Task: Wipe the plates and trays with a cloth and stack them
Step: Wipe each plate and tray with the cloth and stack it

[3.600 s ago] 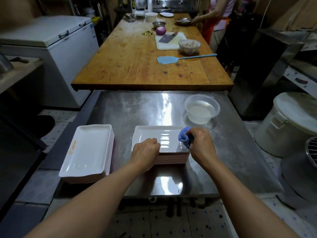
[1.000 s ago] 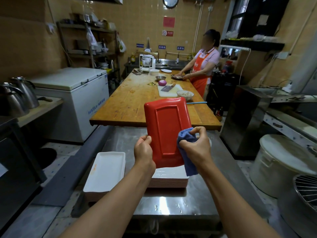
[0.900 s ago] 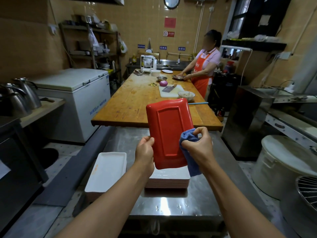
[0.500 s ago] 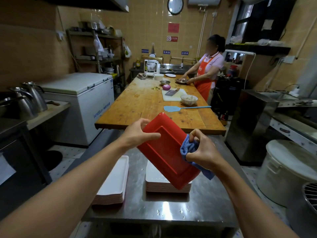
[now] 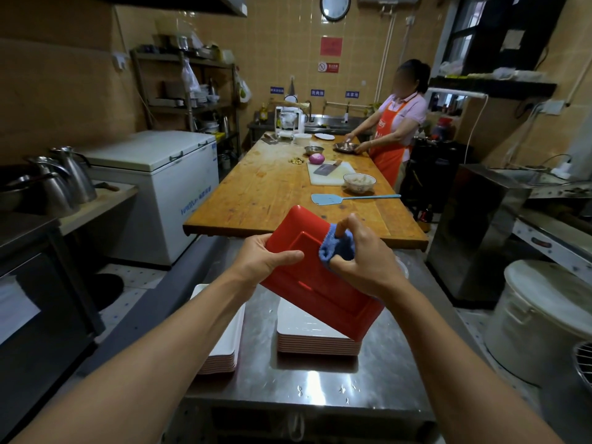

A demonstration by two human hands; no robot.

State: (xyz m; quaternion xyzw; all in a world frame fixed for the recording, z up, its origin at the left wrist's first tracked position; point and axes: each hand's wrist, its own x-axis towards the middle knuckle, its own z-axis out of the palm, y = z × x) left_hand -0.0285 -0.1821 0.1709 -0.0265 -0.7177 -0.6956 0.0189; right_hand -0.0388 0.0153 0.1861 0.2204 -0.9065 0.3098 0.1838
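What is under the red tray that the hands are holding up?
Under the red tray sits a stack of white trays on the steel table. The stack's near part and front edge show; its far part is covered by the tray.

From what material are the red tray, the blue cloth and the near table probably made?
Red tray: probably melamine or hard plastic, smooth with a soft sheen and moulded ridges. Blue cloth: looks like fuzzy microfibre or terry, bunched softly. Near table: stainless steel, with mirror-like glare and water drops on it.

Steel table point(image 5: 378, 376): two tray stacks, left point(image 5: 224, 350) and centre point(image 5: 315, 338); water droplets.
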